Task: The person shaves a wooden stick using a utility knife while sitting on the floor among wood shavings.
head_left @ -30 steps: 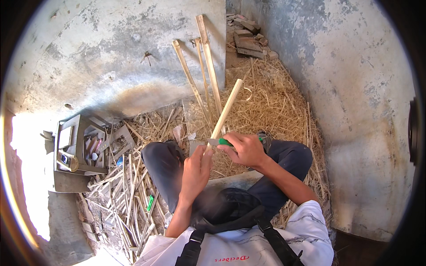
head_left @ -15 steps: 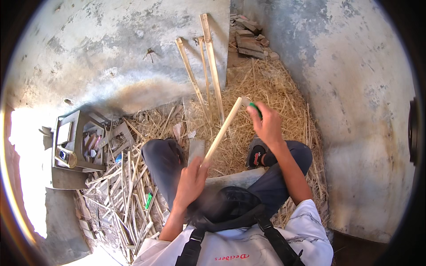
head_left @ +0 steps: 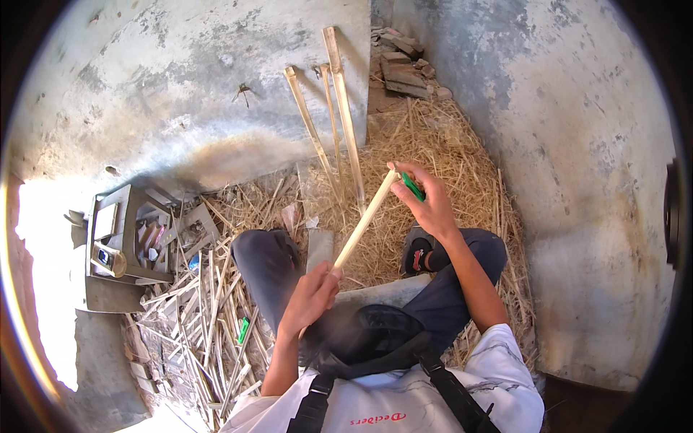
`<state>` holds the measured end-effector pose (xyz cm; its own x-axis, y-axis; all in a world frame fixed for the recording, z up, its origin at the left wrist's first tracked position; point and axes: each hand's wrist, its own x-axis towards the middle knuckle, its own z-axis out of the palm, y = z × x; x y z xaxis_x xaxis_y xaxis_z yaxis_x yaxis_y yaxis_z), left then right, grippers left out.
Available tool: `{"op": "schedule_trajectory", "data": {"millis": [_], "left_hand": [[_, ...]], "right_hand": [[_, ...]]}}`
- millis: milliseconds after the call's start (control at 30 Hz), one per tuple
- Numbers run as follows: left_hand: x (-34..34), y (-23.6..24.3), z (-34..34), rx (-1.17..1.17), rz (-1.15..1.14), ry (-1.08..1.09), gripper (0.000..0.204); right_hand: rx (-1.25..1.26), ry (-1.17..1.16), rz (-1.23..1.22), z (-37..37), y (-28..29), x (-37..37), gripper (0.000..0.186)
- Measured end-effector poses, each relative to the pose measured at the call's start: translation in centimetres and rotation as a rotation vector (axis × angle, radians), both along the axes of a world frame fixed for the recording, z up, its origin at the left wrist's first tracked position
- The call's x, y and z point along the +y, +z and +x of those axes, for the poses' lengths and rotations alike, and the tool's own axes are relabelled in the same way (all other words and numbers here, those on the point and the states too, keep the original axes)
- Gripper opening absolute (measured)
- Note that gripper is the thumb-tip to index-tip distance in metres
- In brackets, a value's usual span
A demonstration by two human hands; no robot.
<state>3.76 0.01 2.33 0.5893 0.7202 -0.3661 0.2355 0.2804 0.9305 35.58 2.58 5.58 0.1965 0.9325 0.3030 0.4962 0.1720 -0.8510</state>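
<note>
I sit on the ground with my knees up, holding a pale bamboo stick that slants up to the right. My left hand grips its lower end near my lap. My right hand is at the stick's upper end and holds a green-handled tool, probably a knife, against the tip. The tool's blade is hidden.
Split bamboo strips lie piled on the ground at my left. A grey tool tray with small items sits further left. Long bamboo poles lean on the concrete wall ahead. Straw and shavings cover the floor; bricks are stacked in the corner.
My right hand with the green tool has slid up the stick from near my left hand to its far tip. The left hand has dropped lower toward my lap.
</note>
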Motion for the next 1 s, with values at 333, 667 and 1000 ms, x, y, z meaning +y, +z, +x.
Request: {"op": "schedule_trajectory", "data": {"millis": [333,667,1000], "left_hand": [[1.3,-0.6,1.9,0.107,0.107,-0.090,0.035],[2.5,-1.7,5.2,-0.141,0.111,-0.016,0.033],[1.7,0.2,4.9,-0.087,0.128,0.121,0.027]], "right_hand": [[0.188,0.045,-0.021,1.5,-1.6,-0.5,0.023],[0.729,0.049,-0.085,2.4,-1.2,-1.0,0.020],[-0.104,-0.283,0.055,2.1,-1.6,-1.0,0.058]]}}
